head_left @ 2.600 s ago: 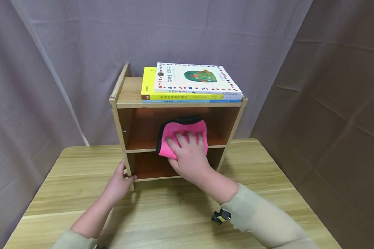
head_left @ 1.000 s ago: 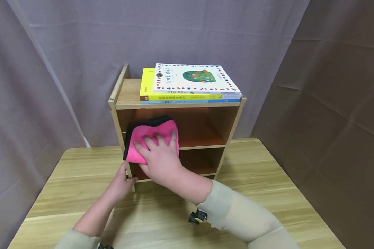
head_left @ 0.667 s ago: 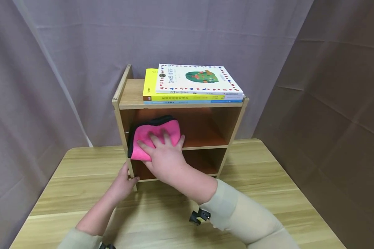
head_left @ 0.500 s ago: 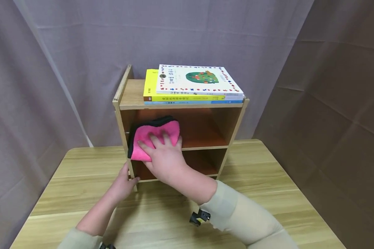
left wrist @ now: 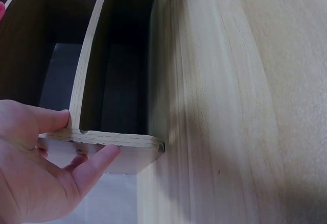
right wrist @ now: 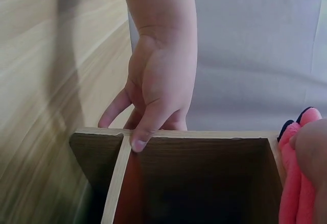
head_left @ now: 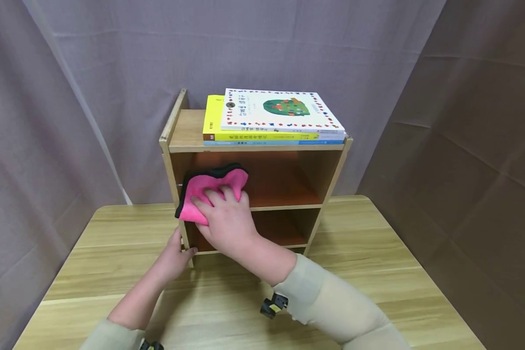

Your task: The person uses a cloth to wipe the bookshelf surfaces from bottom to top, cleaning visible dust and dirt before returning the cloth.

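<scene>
A small wooden bookshelf [head_left: 187, 129] stands on the table. My left hand [head_left: 172, 260] grips its left side panel near the bottom; in the left wrist view the thumb [left wrist: 53, 119] lies on the inner side and the fingers are outside. My right hand [head_left: 229, 221] holds a pink cloth [head_left: 197, 184] with a black edge at the left end of the middle shelf board [head_left: 284, 207]. Its fingers bend over the cloth, which hides the left part of that board. In the right wrist view only a bit of the cloth [right wrist: 292, 183] shows at the right edge.
Several books [head_left: 262, 109], a white one uppermost over a yellow one, lie stacked on the bookshelf's top. The wooden table [head_left: 376, 282] extends around it. Grey curtains [head_left: 288, 43] hang behind, and a brown cloth wall [head_left: 477, 160] stands on the right.
My right hand has moved the cloth from the middle of the shelf to its left end. In the last half second it shifts slightly left, its fingers more bent. My left hand keeps its grip.
</scene>
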Demonstrator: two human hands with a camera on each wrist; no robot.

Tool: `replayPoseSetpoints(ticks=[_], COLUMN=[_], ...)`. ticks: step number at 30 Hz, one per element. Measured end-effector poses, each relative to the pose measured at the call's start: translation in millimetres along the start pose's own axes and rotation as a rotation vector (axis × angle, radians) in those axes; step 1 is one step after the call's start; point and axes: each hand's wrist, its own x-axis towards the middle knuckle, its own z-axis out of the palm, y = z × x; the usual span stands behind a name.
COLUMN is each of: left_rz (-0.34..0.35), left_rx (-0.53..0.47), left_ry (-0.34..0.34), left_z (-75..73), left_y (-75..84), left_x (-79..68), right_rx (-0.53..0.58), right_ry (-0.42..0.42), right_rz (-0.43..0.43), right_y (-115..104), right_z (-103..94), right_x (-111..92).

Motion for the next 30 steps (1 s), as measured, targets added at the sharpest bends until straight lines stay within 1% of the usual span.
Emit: replayPoseSetpoints(ticks=[4,10,20,24,30], left_rz=[-0.006,-0.022,-0.045,-0.050,-0.049], left_rx=[-0.002,-0.025,-0.036,-0.031,-0.025], left_ry=[0.002,0.002,-0.004,-0.002,-0.002], left_z=[-0.3,0.5,-0.1,-0.1,0.9], left_y=[-1.2,-3.0,-0.7,-0.7,-2.7], left_x=[-0.9,-1.3,-1.6,-1.7,-0.7], right_rx=[0.046,0.143,0.265,0.352,0.536], right_ry=[0.009,0.009,0.004,0.037,0.123], right_rz=[0.012,0.026,0.048,0.081,0.146], right_y=[3.0,9.4,20.7,23.8,29.9], right_z=[1.1,0.0,-3.6,-2.9,-0.8], right_x=[0.1,1.3,5.1,5.3,4.8])
